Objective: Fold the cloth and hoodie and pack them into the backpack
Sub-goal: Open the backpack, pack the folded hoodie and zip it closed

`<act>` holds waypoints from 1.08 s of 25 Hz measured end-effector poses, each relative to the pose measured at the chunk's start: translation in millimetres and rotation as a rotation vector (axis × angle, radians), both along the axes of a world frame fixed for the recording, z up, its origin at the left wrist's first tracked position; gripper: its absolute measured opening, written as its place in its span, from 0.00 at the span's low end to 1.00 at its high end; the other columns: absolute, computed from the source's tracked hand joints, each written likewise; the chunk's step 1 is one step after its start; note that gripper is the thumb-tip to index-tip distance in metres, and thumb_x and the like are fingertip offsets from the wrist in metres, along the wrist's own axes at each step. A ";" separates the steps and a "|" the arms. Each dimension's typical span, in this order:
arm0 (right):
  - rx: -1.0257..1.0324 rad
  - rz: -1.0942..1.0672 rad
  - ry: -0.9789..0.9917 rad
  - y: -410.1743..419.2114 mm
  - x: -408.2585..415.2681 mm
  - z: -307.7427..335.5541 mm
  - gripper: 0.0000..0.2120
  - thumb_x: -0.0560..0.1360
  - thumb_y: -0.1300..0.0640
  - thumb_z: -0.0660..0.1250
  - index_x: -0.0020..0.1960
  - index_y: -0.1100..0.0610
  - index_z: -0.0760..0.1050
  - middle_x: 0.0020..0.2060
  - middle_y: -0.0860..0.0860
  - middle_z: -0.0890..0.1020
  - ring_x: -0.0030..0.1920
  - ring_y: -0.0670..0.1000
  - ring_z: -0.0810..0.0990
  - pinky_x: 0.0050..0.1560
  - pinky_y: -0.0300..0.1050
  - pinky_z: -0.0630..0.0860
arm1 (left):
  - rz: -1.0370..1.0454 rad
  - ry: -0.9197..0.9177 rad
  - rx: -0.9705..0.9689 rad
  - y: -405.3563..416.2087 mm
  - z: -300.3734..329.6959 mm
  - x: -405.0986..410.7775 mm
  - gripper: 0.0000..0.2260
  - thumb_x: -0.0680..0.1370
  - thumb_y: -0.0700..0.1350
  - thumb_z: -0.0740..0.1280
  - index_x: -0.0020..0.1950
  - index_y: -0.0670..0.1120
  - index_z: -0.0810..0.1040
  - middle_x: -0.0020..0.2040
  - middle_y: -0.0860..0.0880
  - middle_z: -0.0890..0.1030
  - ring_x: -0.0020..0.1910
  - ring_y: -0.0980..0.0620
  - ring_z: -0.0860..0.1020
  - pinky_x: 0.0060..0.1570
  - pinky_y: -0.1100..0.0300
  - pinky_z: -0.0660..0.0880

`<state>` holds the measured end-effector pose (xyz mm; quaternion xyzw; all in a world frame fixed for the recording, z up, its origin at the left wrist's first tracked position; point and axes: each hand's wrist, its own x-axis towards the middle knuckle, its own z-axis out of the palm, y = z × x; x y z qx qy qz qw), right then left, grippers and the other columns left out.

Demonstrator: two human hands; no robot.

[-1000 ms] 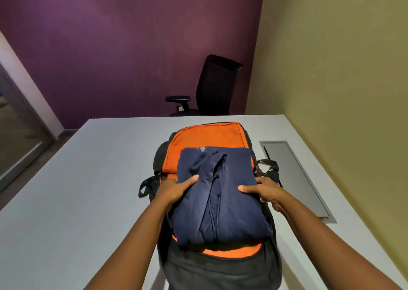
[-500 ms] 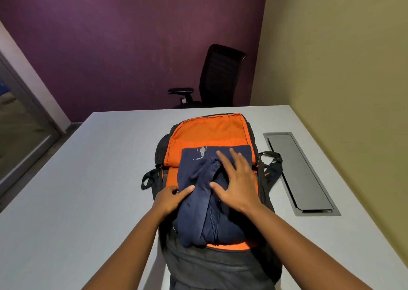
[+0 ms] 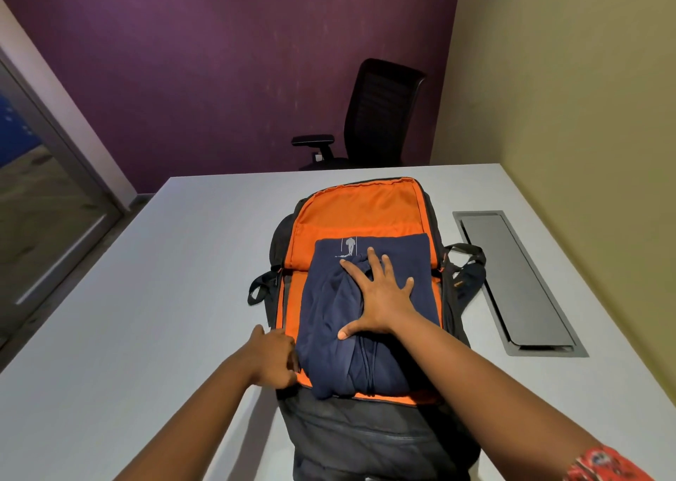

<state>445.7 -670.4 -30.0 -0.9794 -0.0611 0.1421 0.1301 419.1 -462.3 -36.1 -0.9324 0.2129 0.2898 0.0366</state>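
Note:
A black backpack (image 3: 369,440) with orange lining lies open on the white table (image 3: 146,297). Inside it sits a folded navy hoodie (image 3: 329,319) with a small white print near its far edge. My right hand (image 3: 380,294) presses flat on top of the hoodie, fingers spread. My left hand (image 3: 272,360) is at the backpack's left rim, its fingertips tucked against the hoodie's side; how the fingers curl is hidden. A separate cloth cannot be told apart from the hoodie.
A grey metal cable hatch (image 3: 512,279) is set into the table right of the backpack. The backpack's strap (image 3: 468,272) lies toward it. A black office chair (image 3: 376,118) stands behind the table's far edge. A yellow wall runs along the right.
My right hand moved from the hoodie's right edge onto its top and spread flat. My left hand slid off the hoodie down to the backpack's left rim. The hoodie sits lower in the bag.

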 end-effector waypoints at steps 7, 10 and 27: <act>-0.041 0.020 0.087 1.4 6.2 6.9 0.59 0.58 0.34 0.74 0.74 0.37 0.37 0.74 0.51 0.31 0.74 0.59 0.32 0.65 0.76 0.47 | -0.025 0.420 -0.201 -14.9 6.0 -31.7 0.16 0.75 0.51 0.68 0.63 0.53 0.77 0.58 0.53 0.74 0.56 0.57 0.65 0.64 0.57 0.59; -0.067 0.064 0.176 1.2 3.8 16.0 0.58 0.59 0.34 0.74 0.74 0.38 0.37 0.73 0.51 0.30 0.73 0.59 0.31 0.65 0.76 0.46 | -0.114 0.402 -0.252 -21.5 25.4 -22.6 0.14 0.75 0.44 0.68 0.60 0.45 0.80 0.57 0.50 0.81 0.45 0.60 0.74 0.58 0.60 0.71; 0.151 -0.093 -0.123 -42.0 59.8 70.7 0.17 0.77 0.63 0.61 0.64 0.54 0.75 0.65 0.52 0.76 0.64 0.52 0.73 0.63 0.42 0.69 | 0.189 -0.590 -0.635 -102.1 34.2 39.5 0.31 0.78 0.60 0.47 0.76 0.43 0.56 0.76 0.47 0.59 0.76 0.48 0.53 0.73 0.54 0.50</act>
